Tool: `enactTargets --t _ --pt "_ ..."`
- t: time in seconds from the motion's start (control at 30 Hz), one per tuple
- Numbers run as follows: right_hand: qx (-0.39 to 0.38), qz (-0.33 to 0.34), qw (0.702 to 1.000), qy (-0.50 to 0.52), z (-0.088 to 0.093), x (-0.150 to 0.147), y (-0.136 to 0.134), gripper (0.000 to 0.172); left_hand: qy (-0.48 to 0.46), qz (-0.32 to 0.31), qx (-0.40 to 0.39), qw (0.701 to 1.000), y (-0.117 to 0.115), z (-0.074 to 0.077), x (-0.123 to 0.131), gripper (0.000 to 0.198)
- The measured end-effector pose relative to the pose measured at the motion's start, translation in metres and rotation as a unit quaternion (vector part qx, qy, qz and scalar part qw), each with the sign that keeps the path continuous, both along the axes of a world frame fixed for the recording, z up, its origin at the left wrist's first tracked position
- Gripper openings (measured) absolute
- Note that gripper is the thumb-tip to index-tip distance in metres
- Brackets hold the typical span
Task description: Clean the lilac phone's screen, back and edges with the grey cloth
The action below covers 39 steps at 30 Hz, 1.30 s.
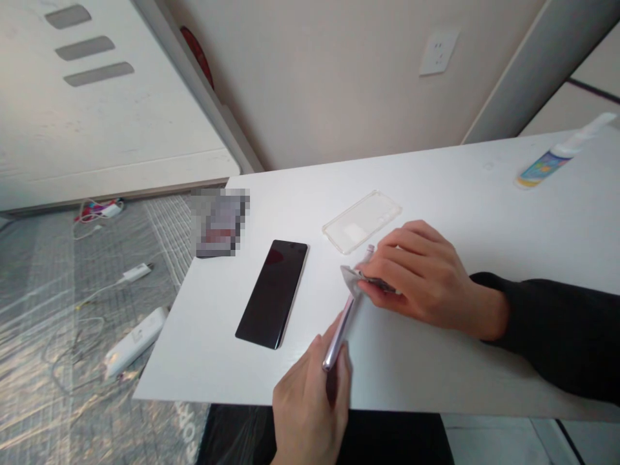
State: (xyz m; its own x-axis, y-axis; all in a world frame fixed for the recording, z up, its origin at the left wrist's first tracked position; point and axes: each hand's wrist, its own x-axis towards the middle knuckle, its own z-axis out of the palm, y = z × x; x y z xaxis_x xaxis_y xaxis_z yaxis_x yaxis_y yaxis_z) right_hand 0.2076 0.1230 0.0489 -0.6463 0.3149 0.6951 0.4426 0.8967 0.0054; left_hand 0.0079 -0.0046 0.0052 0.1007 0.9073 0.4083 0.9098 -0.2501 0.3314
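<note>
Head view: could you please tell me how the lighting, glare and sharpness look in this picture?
In the head view, light is soft and even; the white table shows only faint shadows under the hands. The black phone lying flat shows almost no glare. A pixelated patch hides one item. The spray bottle at the far corner looks stretched and soft.

The light is soft and even, and the white table (484, 194) looks bright. Small, pale shadows sit right under the right hand (426, 278) and the left hand (310, 400). Left of the hands, a square patch (220, 223) is blurred into blocks. Straight lines bend near the edges.
</note>
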Motion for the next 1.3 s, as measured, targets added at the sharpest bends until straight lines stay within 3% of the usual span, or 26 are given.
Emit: enactTargets --t 0.13,0.27,0.3,0.43,0.57,0.7,0.73,0.87,0.9,0.97,1.03,1.17,1.3 --pt "-0.024 0.088 0.995 -0.037 0.003 0.0 0.003 0.019 0.011 -0.006 0.002 1.0 0.0 0.0 0.0 0.017" --pt "-0.032 0.002 0.999 -0.04 0.006 0.003 0.013 0.023 0.048 0.022 0.003 0.999 0.0 0.0 0.0 0.027" --pt "-0.045 0.009 0.998 -0.033 0.007 0.004 0.014 0.025 0.057 0.022 0.006 0.998 -0.001 -0.001 -0.001 0.026" --pt "-0.066 0.107 0.991 -0.051 0.009 0.004 0.015 0.026 0.058 0.005 0.02 0.998 -0.002 -0.001 -0.001 0.017" --pt "-0.071 0.002 0.997 -0.037 0.01 0.006 0.02 0.027 0.061 0.024 0.011 0.998 -0.001 -0.001 0.0 0.029" --pt "-0.1 0.126 0.986 -0.05 0.009 0.004 0.016 0.03 0.044 -0.003 0.01 0.999 0.0 0.002 0.0 0.013" --pt "-0.097 0.127 0.985 -0.061 0.01 0.004 0.017 0.03 0.038 -0.004 0.011 0.999 0.0 0.002 0.0 0.013" --pt "-0.087 -0.007 0.995 -0.038 0.011 0.007 0.023 0.03 0.032 0.013 0.012 0.999 -0.002 -0.003 0.0 0.029" --pt "-0.085 0.005 0.996 -0.029 0.011 0.006 0.021 0.03 0.03 0.012 0.02 0.999 -0.002 -0.005 0.0 0.027" --pt "-0.094 0.095 0.991 -0.023 0.01 0.004 0.018 0.031 0.027 0.016 0.037 0.999 -0.002 -0.011 0.0 0.022" --pt "-0.048 0.134 0.988 -0.058 0.009 0.003 0.017 0.029 0.027 0.024 0.045 0.998 -0.001 -0.015 -0.001 0.022" --pt "-0.028 0.018 0.998 -0.057 0.009 0.003 0.022 0.026 0.039 0.023 0.033 0.998 0.002 -0.012 -0.004 0.024" --pt "-0.038 0.153 0.985 -0.064 0.006 -0.002 0.019 0.028 0.059 -0.005 0.032 0.998 0.003 -0.007 -0.004 0.019"
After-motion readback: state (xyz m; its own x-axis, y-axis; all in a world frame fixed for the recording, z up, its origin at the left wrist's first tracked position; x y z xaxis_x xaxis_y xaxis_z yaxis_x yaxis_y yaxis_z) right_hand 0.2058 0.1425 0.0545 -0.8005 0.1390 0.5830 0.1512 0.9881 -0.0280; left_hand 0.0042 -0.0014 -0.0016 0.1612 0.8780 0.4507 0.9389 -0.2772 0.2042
